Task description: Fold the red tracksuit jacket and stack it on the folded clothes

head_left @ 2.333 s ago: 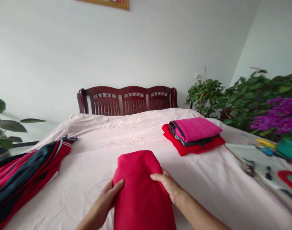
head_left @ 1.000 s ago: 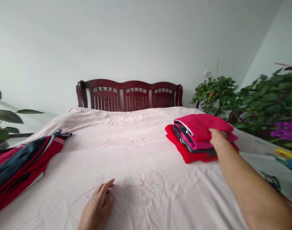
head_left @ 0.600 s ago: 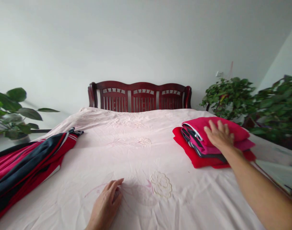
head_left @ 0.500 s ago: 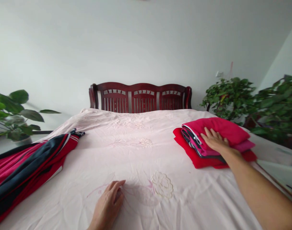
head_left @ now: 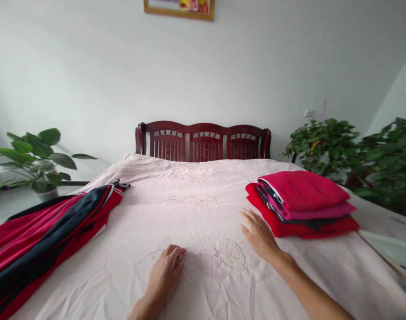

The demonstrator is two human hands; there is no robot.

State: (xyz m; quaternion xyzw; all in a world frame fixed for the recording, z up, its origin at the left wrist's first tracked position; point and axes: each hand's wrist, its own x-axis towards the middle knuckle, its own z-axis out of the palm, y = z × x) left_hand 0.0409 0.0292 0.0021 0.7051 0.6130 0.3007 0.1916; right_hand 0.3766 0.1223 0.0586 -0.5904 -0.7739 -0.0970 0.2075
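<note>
My left hand (head_left: 167, 270) rests on the pale pink bedsheet (head_left: 186, 220), its fingers loosely bent, with nothing held. To the right of it, my right hand (head_left: 258, 234) is open with fingers apart, just left of a stack of folded clothes and apart from it. The top of that stack is a crimson folded garment (head_left: 306, 190) with a white-edged fold. Below it come magenta and dark layers, and a bright red folded garment (head_left: 272, 224) lies at the bottom. On the left side of the bed lie long unfolded garments (head_left: 66, 222) in red, crimson and navy with white stripes.
A dark red wooden headboard (head_left: 206, 142) stands at the far end against the wall. Leafy potted plants flank the bed, one at left (head_left: 44, 166) and denser foliage at right (head_left: 326, 146). A framed picture (head_left: 179, 12) hangs above.
My right hand has left the top of the folded stack and moved left and nearer to me. My left hand stays on the sheet. The view has tilted up slightly, showing the picture frame.
</note>
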